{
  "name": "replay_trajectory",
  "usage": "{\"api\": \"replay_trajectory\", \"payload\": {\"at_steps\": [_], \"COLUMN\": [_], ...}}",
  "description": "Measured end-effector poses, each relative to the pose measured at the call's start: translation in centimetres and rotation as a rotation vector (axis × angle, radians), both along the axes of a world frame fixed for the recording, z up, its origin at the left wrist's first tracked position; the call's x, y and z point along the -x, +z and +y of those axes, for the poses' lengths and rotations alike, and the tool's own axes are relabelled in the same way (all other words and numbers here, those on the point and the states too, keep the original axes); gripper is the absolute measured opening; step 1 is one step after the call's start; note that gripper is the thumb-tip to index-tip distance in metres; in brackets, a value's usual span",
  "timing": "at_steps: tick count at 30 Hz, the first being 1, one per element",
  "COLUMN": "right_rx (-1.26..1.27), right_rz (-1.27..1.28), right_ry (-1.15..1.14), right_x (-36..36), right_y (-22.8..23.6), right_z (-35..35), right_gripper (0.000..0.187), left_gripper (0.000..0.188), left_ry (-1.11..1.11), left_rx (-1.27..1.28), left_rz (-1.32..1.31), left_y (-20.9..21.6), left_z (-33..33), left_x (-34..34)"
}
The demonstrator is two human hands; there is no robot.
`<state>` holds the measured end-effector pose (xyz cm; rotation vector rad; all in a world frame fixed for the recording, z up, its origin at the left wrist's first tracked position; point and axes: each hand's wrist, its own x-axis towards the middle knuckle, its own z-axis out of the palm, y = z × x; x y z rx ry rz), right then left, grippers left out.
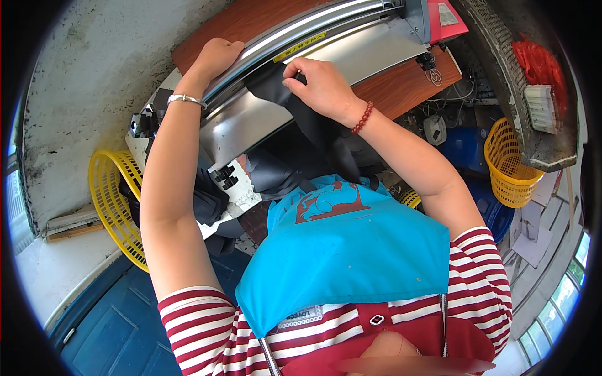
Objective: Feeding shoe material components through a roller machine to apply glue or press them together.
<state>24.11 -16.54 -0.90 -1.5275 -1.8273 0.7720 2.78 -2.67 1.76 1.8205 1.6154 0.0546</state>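
My right hand (321,84) pinches the top edge of a strip of black fabric (313,128) against the shiny metal plate of a long machine (364,53). The fabric hangs down from the roller slot toward my blue apron (342,250). My left hand (216,57) rests with fingers curled over the machine's chrome roller bar (282,34), further left, and grips nothing else. A silver bangle sits on my left wrist, a red bead bracelet on my right.
The machine stands on a brown wooden board (407,84). A yellow basket (113,200) holding dark fabric sits low left; another yellow basket (511,166) stands at right beside a blue drum (467,150). A grey wall rises at left, a blue panel (119,326) lies below.
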Motion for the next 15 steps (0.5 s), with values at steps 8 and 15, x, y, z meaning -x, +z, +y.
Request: {"api": "replay_trajectory", "payload": {"at_steps": [8,15], "right_rx": [-0.278,-0.460], "right_rz": [-0.426,-0.104], "right_ry": [-0.073,0.427], "right_x": [-2.5,-1.3], "right_y": [0.5,-3.6], "right_z": [-0.2,-7.8], "right_gripper": [0.013,0.014], "left_gripper": [0.024,0.011], "left_ry": [0.233,0.528], "left_rx": [0.031,-0.190], "left_rz": [-0.191,-0.550], "left_y": [-1.3,5.9], "left_z": [2.5,5.3], "left_x": [0.5,2.5]}}
